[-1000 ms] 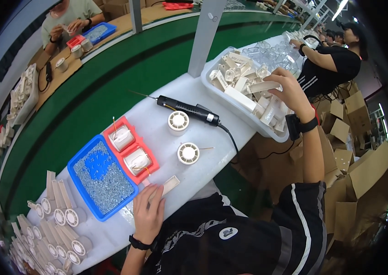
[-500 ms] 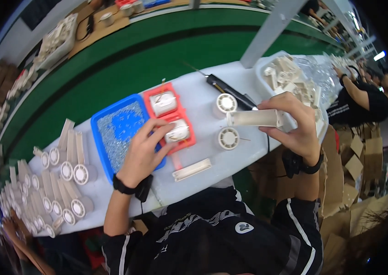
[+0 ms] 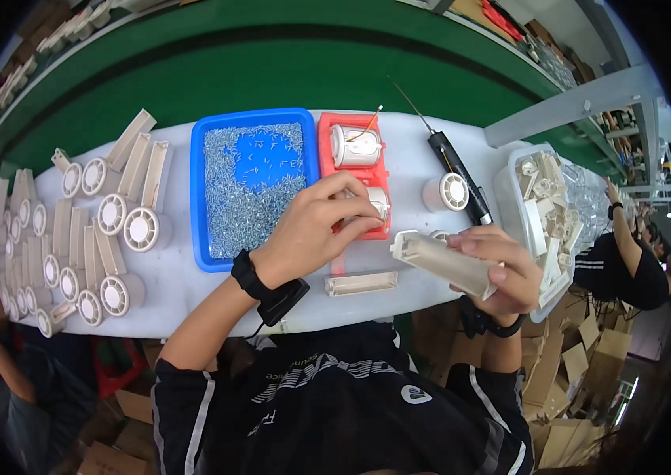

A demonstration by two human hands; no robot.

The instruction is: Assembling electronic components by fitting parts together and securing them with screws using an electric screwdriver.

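Observation:
My right hand [image 3: 509, 273] grips a long white plastic handle shell [image 3: 450, 265], its hollow side showing, tilted over the table. The shell's far end points toward the red fixture [image 3: 325, 134]. My left hand [image 3: 319, 223] is at the fixture's lower slot, thumb and fingertips pinched together at the edge of a white cylindrical housing [image 3: 380, 198]. Whatever the fingertips pinch is too small to make out. A second white housing [image 3: 355, 148], with thin wires sticking up, lies in the upper slot. Another handle shell [image 3: 361, 283] rests just below the fixture.
Left of the fixture is a blue tray [image 3: 199, 190] of small metal screws. A black electric screwdriver [image 3: 462, 178] lies by a round vented housing [image 3: 445, 192]. A clear bin [image 3: 521, 237] holds white parts. Several assembled pieces [image 3: 141, 229] stand left; a co-worker [image 3: 628, 253] is far right.
The view has swung, shifting the table across the picture. My right hand has lowered and tilted the handle shell, bringing it nearer the fixture. My left fingertips have drawn together at the lower housing.

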